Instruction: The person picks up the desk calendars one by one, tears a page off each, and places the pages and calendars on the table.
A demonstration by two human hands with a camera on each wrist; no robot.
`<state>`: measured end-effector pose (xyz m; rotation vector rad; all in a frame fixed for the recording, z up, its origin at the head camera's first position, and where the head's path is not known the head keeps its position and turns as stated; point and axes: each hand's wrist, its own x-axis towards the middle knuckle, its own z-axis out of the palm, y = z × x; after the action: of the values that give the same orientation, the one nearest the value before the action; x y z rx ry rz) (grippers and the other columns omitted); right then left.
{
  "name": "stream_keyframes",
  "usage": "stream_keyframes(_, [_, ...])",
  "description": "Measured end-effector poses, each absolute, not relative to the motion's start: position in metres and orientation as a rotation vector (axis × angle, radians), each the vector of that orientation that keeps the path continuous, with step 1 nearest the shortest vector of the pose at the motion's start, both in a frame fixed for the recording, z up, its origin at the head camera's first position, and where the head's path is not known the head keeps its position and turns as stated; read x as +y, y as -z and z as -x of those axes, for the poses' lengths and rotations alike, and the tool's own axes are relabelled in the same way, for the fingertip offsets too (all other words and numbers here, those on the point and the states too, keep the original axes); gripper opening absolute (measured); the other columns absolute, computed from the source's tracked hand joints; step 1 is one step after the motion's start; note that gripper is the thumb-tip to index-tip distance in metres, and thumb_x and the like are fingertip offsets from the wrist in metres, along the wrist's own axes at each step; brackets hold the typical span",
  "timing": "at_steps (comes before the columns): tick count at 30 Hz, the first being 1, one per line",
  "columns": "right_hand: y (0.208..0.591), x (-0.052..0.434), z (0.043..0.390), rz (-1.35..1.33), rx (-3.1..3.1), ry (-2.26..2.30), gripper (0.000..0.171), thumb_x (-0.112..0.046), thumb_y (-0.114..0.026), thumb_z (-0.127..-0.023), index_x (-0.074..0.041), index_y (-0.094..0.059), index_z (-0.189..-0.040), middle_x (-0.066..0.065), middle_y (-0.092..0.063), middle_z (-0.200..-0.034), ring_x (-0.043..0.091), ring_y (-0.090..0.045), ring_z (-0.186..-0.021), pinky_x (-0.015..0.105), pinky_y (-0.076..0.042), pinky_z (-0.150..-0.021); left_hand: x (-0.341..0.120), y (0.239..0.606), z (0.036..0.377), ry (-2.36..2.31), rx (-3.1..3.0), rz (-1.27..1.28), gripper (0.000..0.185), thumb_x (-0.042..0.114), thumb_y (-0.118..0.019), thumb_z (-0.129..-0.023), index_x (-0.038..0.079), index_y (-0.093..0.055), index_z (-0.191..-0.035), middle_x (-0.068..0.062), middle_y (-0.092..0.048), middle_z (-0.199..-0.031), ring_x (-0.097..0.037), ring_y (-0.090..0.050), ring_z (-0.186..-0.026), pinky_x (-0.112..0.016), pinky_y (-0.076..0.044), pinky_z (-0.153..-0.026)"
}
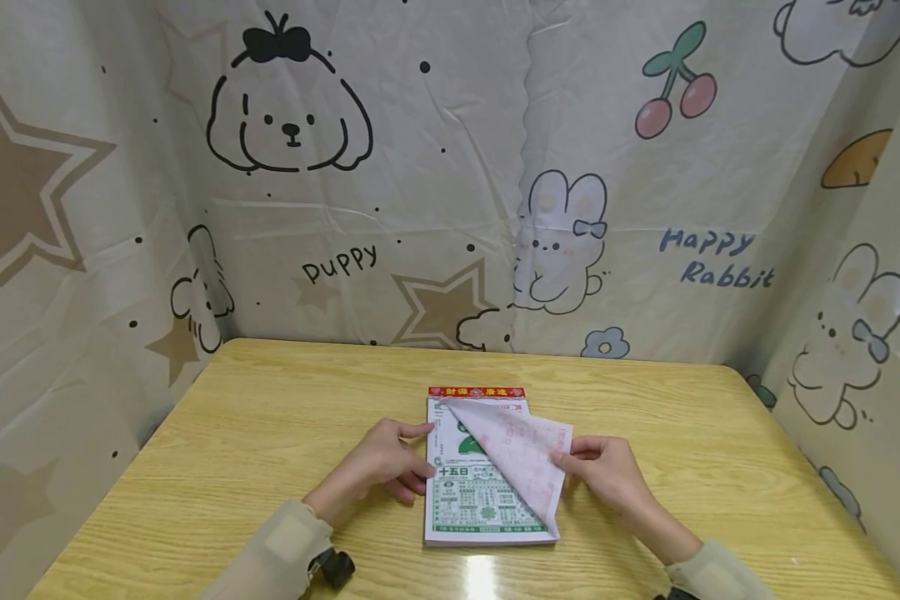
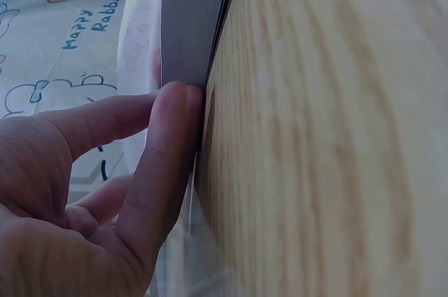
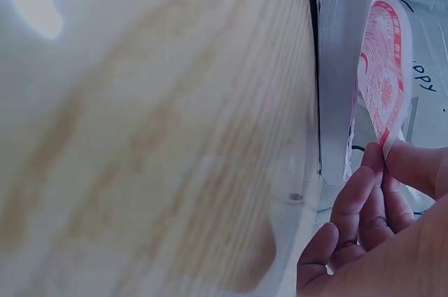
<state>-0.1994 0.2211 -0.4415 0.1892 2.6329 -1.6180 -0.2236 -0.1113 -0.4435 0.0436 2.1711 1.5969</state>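
Note:
A thick tear-off calendar (image 1: 468, 500) lies flat on the table, its red header strip (image 1: 476, 392) at the far end. One thin top page (image 1: 528, 454) is folded back diagonally from its lower right side, and a green-printed page shows beneath. My right hand (image 1: 611, 475) pinches that page's edge between thumb and fingers; in the right wrist view the page (image 3: 385, 66) curves up, with red print on its face. At the calendar's left edge, my left hand (image 1: 386, 458) rests with extended fingers touching it. In the left wrist view fingertips press against the pad's side (image 2: 189, 31).
The wooden table (image 1: 300, 400) extends around the calendar on all sides. Behind and beside it hangs a pale curtain (image 1: 420, 208) with cartoon prints. A small black device (image 1: 336, 568) sits at the left sleeve's cuff.

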Motion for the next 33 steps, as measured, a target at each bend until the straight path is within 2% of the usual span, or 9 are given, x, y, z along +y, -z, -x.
stream_keyframes(13, [0.441,0.230,0.200,-0.220,2.642,1.621,0.026,-0.018,-0.086,-0.090,0.005,-0.078,-0.101,0.002,-0.073,-0.081,0.014,-0.061,-0.078,0.022,-0.047,-0.066,-0.112,0.443,0.224,-1.607,2.170,-0.050,0.075,-0.002,-0.084,-0.085,0.004,-0.054,-0.154,-0.015,-0.075,-0.079,-0.021,-0.072,-0.059,-0.038,-0.065,-0.054])
stream_keyframes(24, [0.440,0.232,0.197,-0.228,2.634,1.649,0.027,-0.018,-0.087,-0.089,0.005,-0.077,-0.099,0.003,-0.073,-0.080,0.014,-0.061,-0.076,0.022,-0.048,-0.065,-0.112,0.445,0.225,-1.601,2.163,-0.067,0.076,-0.001,-0.085,-0.085,0.004,-0.053,-0.154,-0.015,-0.075,-0.080,-0.021,-0.072,-0.059,-0.038,-0.065,-0.055])
stream_keyframes(33, [0.440,0.231,0.196,-0.234,2.620,1.671,0.027,-0.017,-0.087,-0.089,0.006,-0.077,-0.099,0.003,-0.073,-0.080,0.014,-0.063,-0.076,0.021,-0.049,-0.066,-0.118,0.448,0.225,-1.629,2.097,-0.139,0.079,-0.006,-0.081,-0.088,0.003,-0.046,-0.158,-0.016,-0.076,-0.085,-0.026,-0.076,-0.069,-0.037,-0.066,-0.057])
